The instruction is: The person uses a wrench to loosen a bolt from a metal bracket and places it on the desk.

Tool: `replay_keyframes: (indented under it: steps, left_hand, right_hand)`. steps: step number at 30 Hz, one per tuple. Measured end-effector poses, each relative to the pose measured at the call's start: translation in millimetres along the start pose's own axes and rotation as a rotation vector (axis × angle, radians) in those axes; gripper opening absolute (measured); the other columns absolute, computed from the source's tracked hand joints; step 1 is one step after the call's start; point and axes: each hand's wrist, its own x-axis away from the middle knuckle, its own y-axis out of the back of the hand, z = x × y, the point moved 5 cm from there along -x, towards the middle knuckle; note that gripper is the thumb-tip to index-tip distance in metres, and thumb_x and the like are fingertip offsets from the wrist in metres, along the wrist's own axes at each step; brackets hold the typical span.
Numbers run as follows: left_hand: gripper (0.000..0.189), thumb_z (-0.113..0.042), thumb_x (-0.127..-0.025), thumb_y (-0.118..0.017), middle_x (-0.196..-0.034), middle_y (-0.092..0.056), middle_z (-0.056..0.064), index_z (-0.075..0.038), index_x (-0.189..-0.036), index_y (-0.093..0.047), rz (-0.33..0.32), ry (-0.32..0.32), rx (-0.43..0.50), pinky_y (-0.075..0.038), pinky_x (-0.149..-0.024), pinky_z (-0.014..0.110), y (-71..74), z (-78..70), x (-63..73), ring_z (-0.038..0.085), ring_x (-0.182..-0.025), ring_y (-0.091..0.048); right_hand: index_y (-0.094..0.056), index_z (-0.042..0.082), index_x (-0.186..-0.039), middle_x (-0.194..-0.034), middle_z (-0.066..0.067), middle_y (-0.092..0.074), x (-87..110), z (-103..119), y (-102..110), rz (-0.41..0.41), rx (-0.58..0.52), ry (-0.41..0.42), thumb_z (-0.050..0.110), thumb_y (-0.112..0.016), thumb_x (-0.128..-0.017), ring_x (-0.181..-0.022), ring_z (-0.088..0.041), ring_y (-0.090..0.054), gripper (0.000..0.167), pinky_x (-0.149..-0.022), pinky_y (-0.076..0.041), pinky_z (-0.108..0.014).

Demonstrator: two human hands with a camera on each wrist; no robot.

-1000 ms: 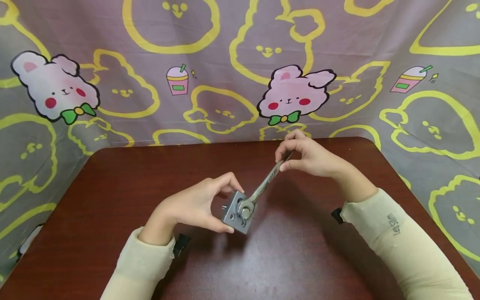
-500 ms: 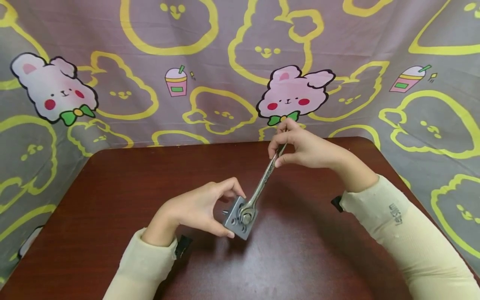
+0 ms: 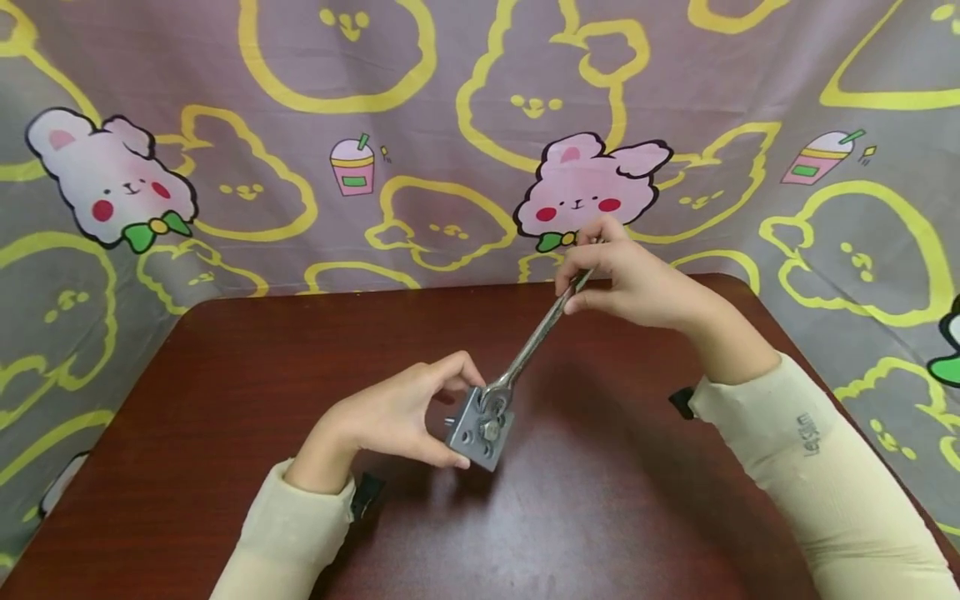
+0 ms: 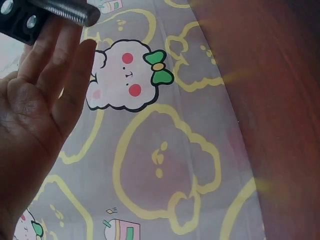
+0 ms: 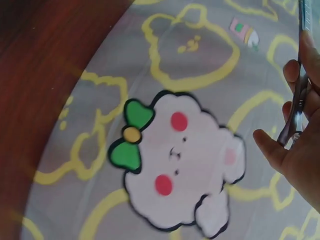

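Note:
My left hand grips a small grey metal block by its edges, between thumb and fingers, above the table. The block has several holes, and a bolt head stands out from its face. In the left wrist view the bolt's threaded shank sticks out of the back of the block, beside my left palm. My right hand pinches the far end of a long steel wrench. The wrench's lower head lies against the block just above the bolt head, apart from it.
A dark red-brown wooden table lies under both hands. Close behind its far edge hangs a grey-pink cloth printed with bears and rabbits, which also covers the sides. Light sleeves cover both forearms.
The wrench's head has come off the bolt head and moved up across the block's face. My right hand moved slightly left, then up and right. My left hand stays nearly still with the block.

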Motion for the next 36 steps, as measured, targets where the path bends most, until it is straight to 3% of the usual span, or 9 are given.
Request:
replay_keyframes:
  steps: [4,11,15,19,23,27,36]
  left_hand:
    - [0.065,-0.010,-0.069,-0.089,-0.107,-0.074,0.000,-0.012,-0.117,-0.045,-0.096,0.004,-0.029,-0.056,-0.092,0.030,2.5,2.5,0.5,0.008,-0.097,-0.068]
    - [0.069,-0.008,-0.067,-0.090,-0.106,-0.073,0.000,-0.012,-0.120,-0.045,-0.371,0.024,-0.115,-0.058,-0.083,0.033,17.4,6.9,1.7,0.009,-0.091,-0.068]
    - [0.070,-0.007,-0.066,-0.090,-0.110,-0.073,0.005,-0.008,-0.121,-0.046,-0.530,0.021,-0.150,-0.058,-0.080,0.036,25.7,8.2,4.6,0.014,-0.090,-0.068]
    - [0.071,-0.003,-0.065,-0.090,-0.112,-0.072,0.009,-0.004,-0.120,-0.045,-0.677,-0.019,-0.136,-0.057,-0.075,0.029,32.2,9.7,7.6,0.013,-0.086,-0.066]
    - [0.073,0.001,-0.063,-0.090,-0.112,-0.072,0.010,-0.001,-0.120,-0.044,-0.791,-0.064,-0.135,-0.052,-0.069,0.023,36.6,8.2,9.5,0.010,-0.083,-0.061]
    - [0.074,0.002,-0.061,-0.090,-0.114,-0.072,0.011,0.001,-0.120,-0.044,-0.841,-0.106,-0.152,-0.049,-0.067,0.021,38.2,4.3,11.0,0.009,-0.082,-0.058]
    - [0.074,0.002,-0.062,-0.090,-0.115,-0.071,0.012,0.002,-0.120,-0.045,-0.854,-0.126,-0.162,-0.052,-0.065,0.026,38.7,2.6,13.8,0.009,-0.083,-0.059]
  right_hand:
    - [-0.072,0.012,-0.089,-0.105,-0.005,-0.048,14.6,-15.1,3.8,-0.114,-0.015,-0.068,0.007,-0.079,-0.080,-0.105,-0.009,-0.034,0.013,-0.078,-0.045,-0.017]
    - [-0.068,0.006,-0.095,-0.091,-0.003,-0.066,42.8,-38.8,-16.7,-0.273,-0.093,-0.218,0.005,-0.074,-0.086,-0.102,-0.009,-0.036,0.011,-0.079,-0.038,-0.022]
    - [-0.067,0.003,-0.098,-0.086,0.007,-0.065,53.0,-49.1,-29.2,-0.313,-0.179,-0.298,0.006,-0.071,-0.089,-0.096,-0.010,-0.045,0.010,-0.077,-0.041,-0.019]
    - [-0.065,0.000,-0.101,-0.084,0.015,-0.065,55.8,-51.9,-41.7,-0.341,-0.275,-0.362,0.005,-0.069,-0.090,-0.085,-0.009,-0.057,0.012,-0.072,-0.046,-0.019]
    - [-0.064,-0.003,-0.103,-0.082,0.016,-0.066,55.4,-49.9,-55.5,-0.355,-0.363,-0.397,0.004,-0.069,-0.090,-0.078,-0.009,-0.055,0.015,-0.067,-0.045,-0.021]
    - [-0.063,-0.005,-0.103,-0.079,0.015,-0.065,54.2,-46.9,-64.1,-0.374,-0.404,-0.404,0.003,-0.069,-0.089,-0.075,-0.009,-0.053,0.016,-0.064,-0.043,-0.021]
    - [-0.063,-0.005,-0.103,-0.079,0.016,-0.065,51.7,-43.7,-71.1,-0.377,-0.427,-0.414,0.002,-0.069,-0.089,-0.076,-0.010,-0.052,0.017,-0.065,-0.042,-0.021]
